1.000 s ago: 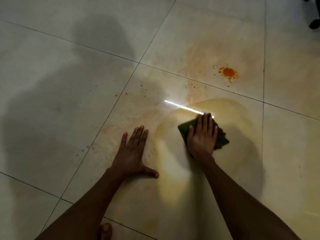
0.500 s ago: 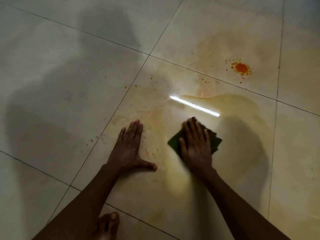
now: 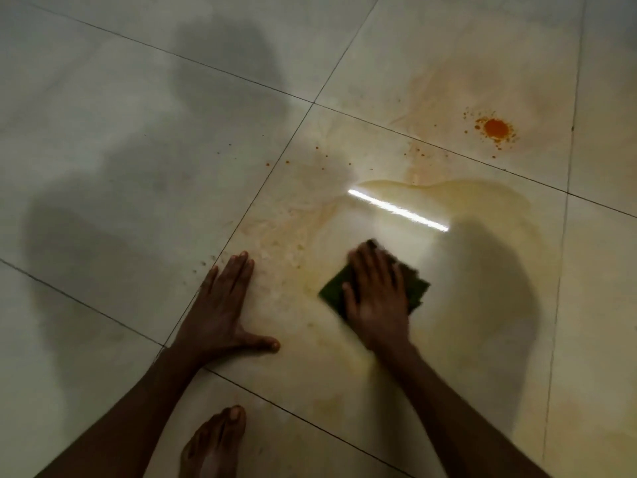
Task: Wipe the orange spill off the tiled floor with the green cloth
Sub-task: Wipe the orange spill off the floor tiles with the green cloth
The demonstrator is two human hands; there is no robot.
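- The right hand (image 3: pixel 377 298) lies palm-down on the green cloth (image 3: pixel 332 293), fingers straight and close together, pressing it flat against the floor; the hand is slightly blurred.
- The green cloth is a folded pad; its corners show to the left and right of the right hand, and its far edge by the fingertips looks darker.
- The left hand (image 3: pixel 220 312) is spread flat on the tiled floor (image 3: pixel 113 139) to the left of the cloth, well apart from it, fingers extended and the thumb pointing toward the cloth; it holds nothing.
- The cloth sits inside a wide, pale yellow wet patch (image 3: pixel 482 257) that spreads beyond and to the right of it.
- A bright orange spot (image 3: pixel 495 127) ringed with small splatters lies far beyond the cloth and to its right, on the next tile, apart from the wet patch.
- Faint orange smears (image 3: pixel 296 232) and tiny droplets mark the tile beyond and left of the cloth.
- A bright white streak of reflected light (image 3: pixel 398 209) crosses the floor just beyond the cloth.
- A bare foot (image 3: pixel 215 443) rests on the floor nearer than the cloth, below the left hand.
- A broad shadow (image 3: pixel 138 219) darkens the tiles left of the cloth.
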